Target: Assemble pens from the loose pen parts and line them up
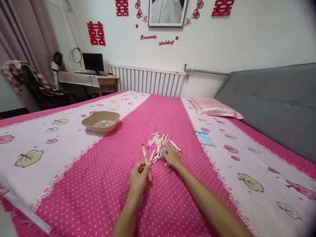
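One slender tan-and-white stick with a brown tip (144, 152) is pinched in the left hand (138, 174), just beside a loose pile of thin white and pale-pink sticks (158, 145) on the pink polka-dot bed cover (103, 187). The right hand (173, 156) is at the pile, its grip too blurred to tell. Farther out lie a row of slim blue sticks (206, 138), right, and a beige plastic basin (100, 120), left.

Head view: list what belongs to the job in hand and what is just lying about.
In the job: left hand, its stick; right hand, loose sticks; likely blue sticks; perhaps basin.

Just about, it seems: pillow, monitor, desk.
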Available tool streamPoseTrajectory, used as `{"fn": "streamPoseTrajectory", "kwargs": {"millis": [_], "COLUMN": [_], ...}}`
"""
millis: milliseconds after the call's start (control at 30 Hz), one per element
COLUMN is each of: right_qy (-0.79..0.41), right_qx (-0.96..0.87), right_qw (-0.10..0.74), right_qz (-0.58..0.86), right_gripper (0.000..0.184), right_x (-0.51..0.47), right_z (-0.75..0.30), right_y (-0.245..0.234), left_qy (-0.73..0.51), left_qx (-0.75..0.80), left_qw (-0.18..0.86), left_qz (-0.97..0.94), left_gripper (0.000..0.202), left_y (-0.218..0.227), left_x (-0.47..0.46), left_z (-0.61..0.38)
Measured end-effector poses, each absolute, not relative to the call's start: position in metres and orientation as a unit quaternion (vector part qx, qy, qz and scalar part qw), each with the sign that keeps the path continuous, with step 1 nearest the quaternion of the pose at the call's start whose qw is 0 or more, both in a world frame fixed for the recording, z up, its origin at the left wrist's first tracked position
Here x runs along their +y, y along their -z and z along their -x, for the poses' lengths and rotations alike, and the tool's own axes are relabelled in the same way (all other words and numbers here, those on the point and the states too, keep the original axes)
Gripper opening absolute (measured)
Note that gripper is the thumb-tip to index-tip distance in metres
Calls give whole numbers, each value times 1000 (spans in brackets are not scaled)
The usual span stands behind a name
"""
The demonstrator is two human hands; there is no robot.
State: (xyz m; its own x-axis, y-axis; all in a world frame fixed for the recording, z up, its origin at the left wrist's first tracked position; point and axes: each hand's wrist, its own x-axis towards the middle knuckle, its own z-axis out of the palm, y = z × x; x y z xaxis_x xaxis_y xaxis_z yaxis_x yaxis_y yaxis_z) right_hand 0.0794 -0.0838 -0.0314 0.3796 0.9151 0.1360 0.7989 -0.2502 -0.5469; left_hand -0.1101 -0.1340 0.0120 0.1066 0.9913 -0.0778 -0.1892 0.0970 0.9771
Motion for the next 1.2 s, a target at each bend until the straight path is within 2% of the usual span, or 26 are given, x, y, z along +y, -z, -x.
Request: {"fn": "streamPoseTrajectory", "kwargs": {"millis": [133, 233, 400, 600, 933, 1200], "right_qy": [-120, -117, -75, -41, -62, -88], "right_qx": [-599, -620, -576, -525, -489, -475], "right_qw": [246, 234, 236, 224, 171, 180], "right_qz": [752, 739, 779, 820, 853, 857], "right_gripper": [55, 47, 33, 35, 29, 27], "right_x": [-83, -84, -75, -38, 13, 16], "right_z": [-70, -67, -77, -100, -104, -111], "right_y": [28, 21, 3, -10, 8, 17], "left_qy": [-500, -499, -497, -506, -492, -495], "left_qx": [445, 446, 452, 449, 453, 452], "left_qw": [591, 593, 592, 595, 612, 608], "left_qz": [-449, -449, -445, -435, -423, -427], "left_gripper": [42, 42, 42, 42, 44, 46], "left_y": [-10, -10, -13, -13, -6, 3], "left_x": [-132, -132, -133, -130, -124, -119], "left_z": [108, 107, 109, 110, 112, 114]}}
